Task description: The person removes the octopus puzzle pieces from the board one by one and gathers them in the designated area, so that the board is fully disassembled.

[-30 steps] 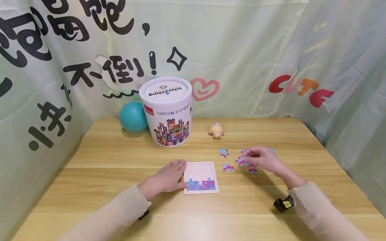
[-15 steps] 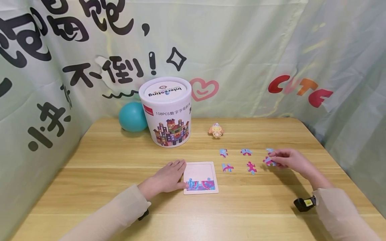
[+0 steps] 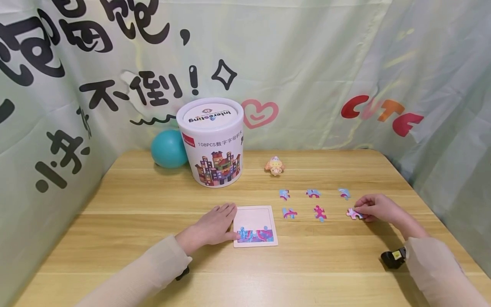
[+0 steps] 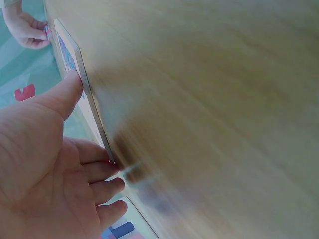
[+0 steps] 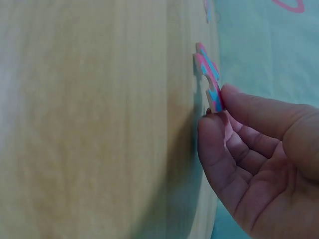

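My right hand point(image 3: 379, 209) pinches a pink and blue puzzle piece point(image 3: 354, 214) between thumb and finger, close over the table at the right end of the lower row of pieces. In the right wrist view the puzzle piece point(image 5: 209, 79) is tilted, one end between the fingertips. My left hand point(image 3: 212, 226) rests at the left side of a square puzzle tray point(image 3: 253, 217), its thumb on the rim. A strip of joined blue, pink and purple pieces point(image 3: 255, 236) fills the tray's near part. In the left wrist view the fingers point(image 4: 102, 172) touch the tray's edge.
Several loose puzzle pieces lie right of the tray, among them a pink one point(image 3: 319, 213) and a blue one point(image 3: 344, 193). Behind stand a white block bucket point(image 3: 215, 145), a teal ball point(image 3: 169, 149) and a small figurine point(image 3: 275, 166). A printed curtain point(image 3: 307, 76) encloses the table.
My right hand has carried the puzzle piece rightward past the loose pieces, then slightly nearer me and lower, turning it. The left hand and tray have stayed put.
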A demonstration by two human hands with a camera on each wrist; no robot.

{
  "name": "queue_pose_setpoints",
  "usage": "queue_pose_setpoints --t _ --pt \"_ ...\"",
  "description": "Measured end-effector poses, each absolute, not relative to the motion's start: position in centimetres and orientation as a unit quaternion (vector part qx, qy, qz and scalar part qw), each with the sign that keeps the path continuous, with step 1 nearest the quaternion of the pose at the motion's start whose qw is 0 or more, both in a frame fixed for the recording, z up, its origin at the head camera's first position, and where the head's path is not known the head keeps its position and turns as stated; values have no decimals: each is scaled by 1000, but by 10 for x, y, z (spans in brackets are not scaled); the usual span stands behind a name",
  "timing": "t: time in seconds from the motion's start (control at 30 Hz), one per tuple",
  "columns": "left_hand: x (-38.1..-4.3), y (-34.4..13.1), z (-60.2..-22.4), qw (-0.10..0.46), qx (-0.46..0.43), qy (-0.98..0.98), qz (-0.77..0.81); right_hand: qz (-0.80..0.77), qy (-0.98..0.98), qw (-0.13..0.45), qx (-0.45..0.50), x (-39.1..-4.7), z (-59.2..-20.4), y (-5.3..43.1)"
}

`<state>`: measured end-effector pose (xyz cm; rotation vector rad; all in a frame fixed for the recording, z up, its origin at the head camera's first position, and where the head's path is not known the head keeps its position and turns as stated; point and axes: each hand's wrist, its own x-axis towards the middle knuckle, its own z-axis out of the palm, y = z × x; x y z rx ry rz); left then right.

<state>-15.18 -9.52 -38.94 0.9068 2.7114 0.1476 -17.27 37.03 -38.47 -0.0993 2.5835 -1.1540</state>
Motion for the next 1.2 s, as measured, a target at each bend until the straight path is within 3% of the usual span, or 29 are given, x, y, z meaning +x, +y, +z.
queue_pose_setpoints --t 0.77,1.2 --pt "-152 -95 -390 141 313 938 47 -338 931 138 -24 -177 -382 368" --pt "-151 -96 -388 141 313 937 55 -346 926 90 -119 -171 -355 300"
